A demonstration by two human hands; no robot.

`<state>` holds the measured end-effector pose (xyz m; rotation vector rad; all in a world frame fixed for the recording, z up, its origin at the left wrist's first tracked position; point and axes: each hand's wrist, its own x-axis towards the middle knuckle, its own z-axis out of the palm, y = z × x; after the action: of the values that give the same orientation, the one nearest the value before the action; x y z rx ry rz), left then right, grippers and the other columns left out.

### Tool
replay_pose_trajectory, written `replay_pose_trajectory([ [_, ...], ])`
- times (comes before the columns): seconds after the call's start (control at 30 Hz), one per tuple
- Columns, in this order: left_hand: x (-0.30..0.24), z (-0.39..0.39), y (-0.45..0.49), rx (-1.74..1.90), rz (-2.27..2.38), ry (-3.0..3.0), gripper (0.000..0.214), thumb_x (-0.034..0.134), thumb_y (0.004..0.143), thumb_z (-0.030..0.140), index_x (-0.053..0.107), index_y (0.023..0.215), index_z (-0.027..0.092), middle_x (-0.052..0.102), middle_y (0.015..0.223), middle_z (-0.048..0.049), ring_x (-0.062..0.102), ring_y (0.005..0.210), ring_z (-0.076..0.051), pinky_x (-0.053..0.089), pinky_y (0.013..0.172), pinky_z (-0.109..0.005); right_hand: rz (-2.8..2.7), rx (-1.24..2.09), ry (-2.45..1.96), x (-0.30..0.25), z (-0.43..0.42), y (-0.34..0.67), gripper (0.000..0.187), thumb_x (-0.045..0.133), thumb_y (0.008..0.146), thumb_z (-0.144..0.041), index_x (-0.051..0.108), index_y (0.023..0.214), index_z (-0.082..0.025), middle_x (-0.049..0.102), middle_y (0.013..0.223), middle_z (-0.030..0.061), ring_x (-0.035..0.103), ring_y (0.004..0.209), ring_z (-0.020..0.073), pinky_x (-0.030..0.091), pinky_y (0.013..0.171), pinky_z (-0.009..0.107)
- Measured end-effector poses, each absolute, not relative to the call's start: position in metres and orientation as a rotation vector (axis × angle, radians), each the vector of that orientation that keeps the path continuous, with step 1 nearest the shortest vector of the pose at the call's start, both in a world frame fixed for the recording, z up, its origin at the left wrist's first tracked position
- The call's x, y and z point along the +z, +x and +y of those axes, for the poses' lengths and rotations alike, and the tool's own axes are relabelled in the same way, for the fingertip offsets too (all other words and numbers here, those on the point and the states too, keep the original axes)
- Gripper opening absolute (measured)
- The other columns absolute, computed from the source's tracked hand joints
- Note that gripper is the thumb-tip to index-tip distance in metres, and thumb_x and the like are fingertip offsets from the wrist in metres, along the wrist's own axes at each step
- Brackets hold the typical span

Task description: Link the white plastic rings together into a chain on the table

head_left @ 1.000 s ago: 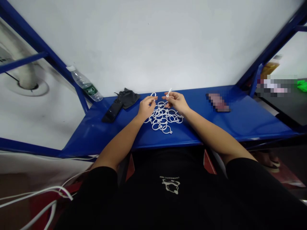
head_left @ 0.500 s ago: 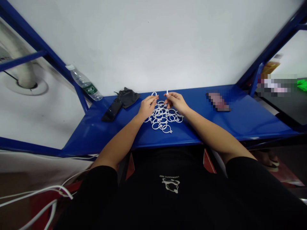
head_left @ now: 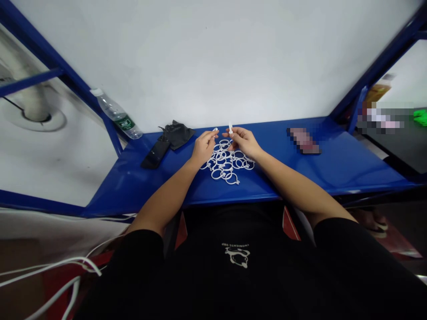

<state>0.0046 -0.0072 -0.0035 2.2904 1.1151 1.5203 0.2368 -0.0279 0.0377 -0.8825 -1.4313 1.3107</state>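
Observation:
A white plastic ring (head_left: pixel 215 130) is pinched between the fingertips of my left hand (head_left: pixel 202 149), seen almost edge-on. Across a small gap, my right hand (head_left: pixel 246 142) grips another white plastic ring (head_left: pixel 230 127), which stands up edge-on between thumb and fingers. Below and between both hands lies a loose pile of white plastic rings (head_left: pixel 218 174), overlapping one another, each with a small clip-like knob. My hands cover part of the pile's far side.
The blue table (head_left: pixel 173 182) meets a white wall (head_left: pixel 213 62). To the left are a black phone (head_left: pixel 155 154), a black pouch (head_left: pixel 178 135) and a clear bottle (head_left: pixel 116 114) leaning by the blue frame. A blurred-out flat object (head_left: pixel 303 141) lies to the right.
The ring in my left hand has turned from showing its loop to nearly edge-on. My right hand has shifted slightly left, and its ring shows taller above the fingers.

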Motion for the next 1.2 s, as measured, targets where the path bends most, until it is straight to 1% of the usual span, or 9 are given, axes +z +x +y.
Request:
replay_pose_trajectory([
  [0.1,-0.0017,-0.0075,0.0041,1.533,1.144,2.295,0.039,0.052,0.112,0.012,0.085,0.13,0.022,0.083,0.114,-0.0075,0.079,0.101,-0.019,0.068,0.099,-0.036,-1.452,1.314,-0.878,0.0368,-0.0279,0.2375,0.038,0.084,0.102,-0.046,0.074,0.129,-0.022,0.086,0.116,0.0085,0.076,0.066,0.0129,0.061,0.058,0.025],
  [0.27,-0.0012,-0.0071,0.0041,1.567,1.134,2.305,0.044,0.051,0.104,0.004,0.086,0.124,0.021,0.081,0.107,-0.0061,0.077,0.097,-0.02,0.066,0.097,-0.038,-1.44,1.316,-0.893,0.0364,-0.028,0.2379,0.033,0.085,0.101,-0.043,0.074,0.124,-0.021,0.087,0.115,0.0091,0.076,0.065,0.0125,0.06,0.056,0.024],
  [0.43,-0.0004,-0.0069,0.0026,1.567,1.143,2.311,0.045,0.051,0.102,0.001,0.087,0.122,0.021,0.08,0.103,-0.005,0.076,0.095,-0.02,0.066,0.095,-0.037,-1.432,1.295,-0.892,0.0354,-0.0266,0.2379,0.029,0.084,0.101,-0.04,0.074,0.119,-0.02,0.087,0.116,0.0102,0.075,0.062,0.0115,0.059,0.053,0.023],
  [0.53,-0.0013,-0.0081,0.0036,1.524,1.149,2.309,0.049,0.053,0.101,0.0,0.086,0.128,0.024,0.081,0.105,-0.0048,0.077,0.096,-0.019,0.067,0.096,-0.037,-1.431,1.285,-0.886,0.0346,-0.0255,0.2381,0.03,0.085,0.1,-0.041,0.075,0.118,-0.02,0.088,0.115,0.0101,0.075,0.061,0.0112,0.059,0.053,0.023],
  [0.6,-0.003,-0.0096,0.0059,1.47,1.159,2.295,0.05,0.057,0.102,0.001,0.084,0.136,0.026,0.083,0.113,-0.0058,0.077,0.097,-0.018,0.067,0.095,-0.035,-1.437,1.283,-0.878,0.0344,-0.0256,0.2382,0.031,0.086,0.1,-0.041,0.076,0.119,-0.02,0.087,0.116,0.0102,0.075,0.061,0.0113,0.059,0.054,0.023],
  [0.77,-0.0055,-0.013,0.0109,1.373,1.156,2.305,0.045,0.068,0.105,0.01,0.08,0.146,0.024,0.082,0.127,-0.0091,0.079,0.103,-0.02,0.068,0.094,-0.035,-1.495,1.292,-0.873,0.0341,-0.0269,0.2379,0.035,0.085,0.101,-0.046,0.078,0.123,-0.019,0.088,0.116,0.0104,0.076,0.065,0.0118,0.06,0.056,0.023],
  [0.97,-0.0044,-0.0132,0.009,1.254,1.225,2.334,0.047,0.069,0.106,0.012,0.076,0.151,0.022,0.082,0.13,-0.0092,0.078,0.103,-0.019,0.067,0.101,-0.036,-1.472,1.204,-0.867,0.0307,-0.0238,0.2394,0.032,0.089,0.096,-0.048,0.077,0.104,-0.02,0.087,0.099,0.0077,0.076,0.063,0.0133,0.063,0.058,0.025],
  [1.03,-0.0054,-0.012,0.0088,1.226,1.249,2.33,0.049,0.071,0.106,0.014,0.073,0.154,0.022,0.082,0.131,-0.0095,0.078,0.102,-0.019,0.067,0.102,-0.037,-1.462,1.169,-0.857,0.0311,-0.0229,0.241,0.034,0.089,0.095,-0.05,0.077,0.102,-0.019,0.087,0.096,0.0078,0.078,0.066,0.0146,0.065,0.062,0.026],
  [1.2,-0.0078,-0.0097,0.0092,1.17,1.279,2.337,0.051,0.074,0.106,0.02,0.071,0.156,0.022,0.081,0.13,-0.0107,0.077,0.1,-0.021,0.067,0.102,-0.041,-1.483,1.17,-0.836,0.0339,-0.0238,0.243,0.048,0.092,0.091,-0.061,0.079,0.114,-0.02,0.088,0.105,0.0094,0.081,0.073,0.0171,0.068,0.067,0.029],
])
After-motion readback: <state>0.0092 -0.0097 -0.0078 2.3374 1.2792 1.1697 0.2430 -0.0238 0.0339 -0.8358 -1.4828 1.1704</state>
